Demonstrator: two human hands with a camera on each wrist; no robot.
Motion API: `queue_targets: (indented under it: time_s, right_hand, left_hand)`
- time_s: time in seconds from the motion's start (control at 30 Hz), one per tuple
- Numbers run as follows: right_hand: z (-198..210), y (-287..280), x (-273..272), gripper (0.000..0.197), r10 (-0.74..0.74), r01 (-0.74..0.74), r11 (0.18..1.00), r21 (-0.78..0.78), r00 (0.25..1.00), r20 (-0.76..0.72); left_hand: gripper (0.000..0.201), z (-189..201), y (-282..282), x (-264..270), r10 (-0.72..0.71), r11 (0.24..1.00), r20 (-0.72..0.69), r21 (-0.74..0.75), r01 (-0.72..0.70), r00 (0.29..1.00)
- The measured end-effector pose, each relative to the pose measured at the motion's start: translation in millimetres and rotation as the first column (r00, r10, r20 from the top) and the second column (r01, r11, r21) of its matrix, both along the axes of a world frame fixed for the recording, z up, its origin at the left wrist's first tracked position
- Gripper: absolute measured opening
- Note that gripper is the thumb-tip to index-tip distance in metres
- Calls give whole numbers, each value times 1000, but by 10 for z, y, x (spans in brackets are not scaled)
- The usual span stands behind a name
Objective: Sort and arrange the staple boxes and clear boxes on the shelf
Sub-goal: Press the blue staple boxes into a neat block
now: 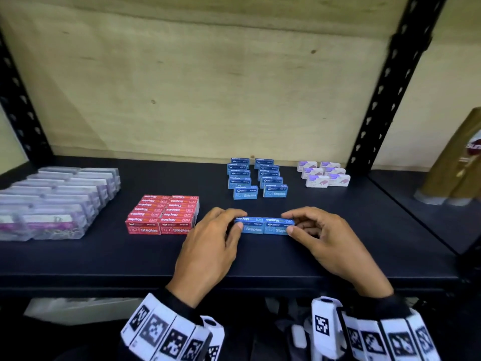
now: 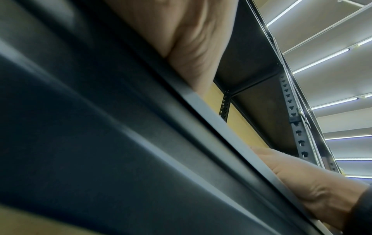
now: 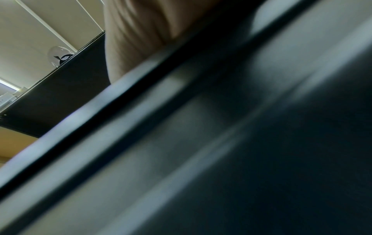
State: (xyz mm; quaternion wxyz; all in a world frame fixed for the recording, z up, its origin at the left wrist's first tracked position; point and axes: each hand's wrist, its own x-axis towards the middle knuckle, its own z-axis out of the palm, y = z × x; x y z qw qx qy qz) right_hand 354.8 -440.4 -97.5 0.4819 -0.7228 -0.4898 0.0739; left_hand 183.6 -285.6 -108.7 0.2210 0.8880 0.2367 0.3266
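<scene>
Two blue staple boxes sit end to end near the shelf's front edge, pinched between the left hand and right hand. Uneven squeezing could buckle the pair apart, skewing the blue rows behind.

Seen from below: blurred dark shelf edge crossing diagonally, filling most of the view. Heel of the right hand above it at top. Pale ceiling at upper left.

Twelve blue staple boxes, twelve red
</scene>
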Motion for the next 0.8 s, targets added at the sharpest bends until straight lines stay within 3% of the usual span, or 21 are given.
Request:
queue_targets:
  time_s: [0.2, 0.43, 0.6, 0.7, 0.8]
  right_hand:
    - [9, 11, -15, 20, -40, 40, 999, -37, 999, 4]
    - [68, -45, -116, 19, -231, 231, 973, 17, 973, 9]
    - [311, -229, -266, 30, -154, 157, 984, -84, 987, 46]
    - [637, -237, -284, 32, -73, 86, 985, -152, 993, 89]
    - [941, -100, -145, 31, 21, 18, 936, -352, 994, 108]
  left_hand:
    - [30, 23, -13, -9, -5, 1000, -8, -25, 5, 1000]
    - [45, 117, -53, -52, 3, 997, -91, -76, -10, 996]
    - [50, 374, 38, -83, -60, 991, -279, -132, 24, 959]
    - [45, 646, 87, -69, -53, 997, -363, -63, 33, 930]
    - [36, 932, 153, 10, -23, 999, -434, 19, 35, 901]
